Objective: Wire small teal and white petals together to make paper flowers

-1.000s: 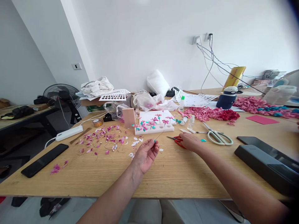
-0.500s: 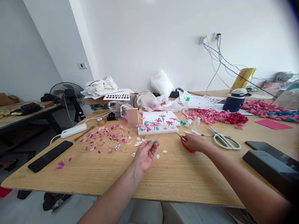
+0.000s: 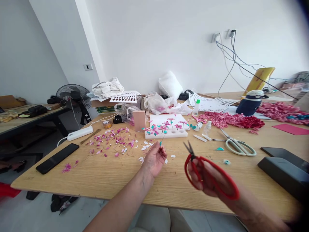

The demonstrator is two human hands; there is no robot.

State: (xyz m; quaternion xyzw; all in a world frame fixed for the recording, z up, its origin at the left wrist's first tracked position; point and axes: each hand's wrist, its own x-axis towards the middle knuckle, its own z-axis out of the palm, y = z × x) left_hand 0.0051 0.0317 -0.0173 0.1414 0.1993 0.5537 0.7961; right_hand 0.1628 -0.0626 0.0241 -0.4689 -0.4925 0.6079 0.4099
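Right grip [image 3: 209, 181] holds red scissors [image 3: 193, 157], blades [image 3: 189, 148] pointing away beyond it.

The right hand [image 3: 209, 179] is blurred and partly covered by the handles of the red scissors [image 3: 224, 173], while the teal piece [image 3: 160, 143] at the left hand [image 3: 154, 159] is too small to make out, its lower end hidden by the fingertips. Right of the right hand, the dark box [image 3: 280, 175] fades into a black corner; farther off beyond that hand, the pink sheet [image 3: 291, 129] runs out of view, as does a blurred red thing [image 3: 9, 189] far left of the left hand
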